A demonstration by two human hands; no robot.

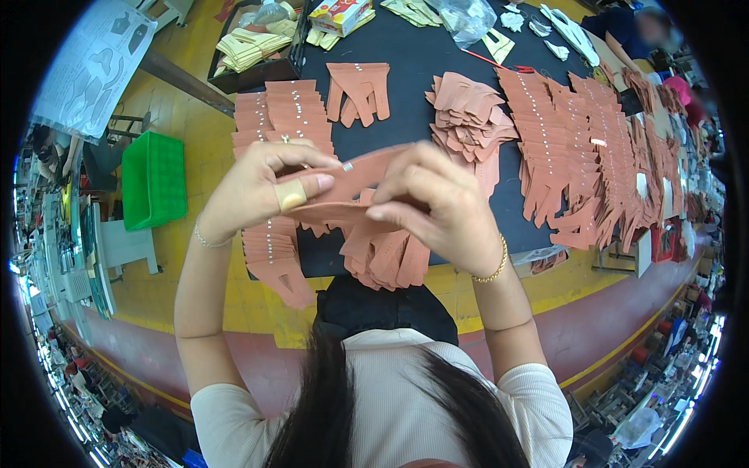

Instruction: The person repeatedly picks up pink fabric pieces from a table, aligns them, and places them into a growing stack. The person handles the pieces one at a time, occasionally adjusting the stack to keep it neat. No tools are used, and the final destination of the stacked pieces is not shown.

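My left hand [251,186], with a tan bandage on its thumb, pinches the left end of a reddish-brown leather-like piece [355,178] with long strips. A small white tag shows on that piece by my left fingertips. My right hand [446,204] grips its right end, fingers curled and thumb underneath. The piece is raised above the table, stretched between both hands and slightly folded. Just below lies a fanned stack of like pieces [386,256]. To the left, overlapping rows of tagged pieces [292,109] run along the table. Beyond my hands lies a small group of crossed-strip pieces [359,90].
A loose pile [468,113] and long tagged rows [538,140] cover the right of the black table [406,54]. A dark box [257,66] of yellowish pieces, a carton [339,17] and a plastic bag [468,22] stand at the back. A green crate [154,181] is left; another person [624,33] is far right.
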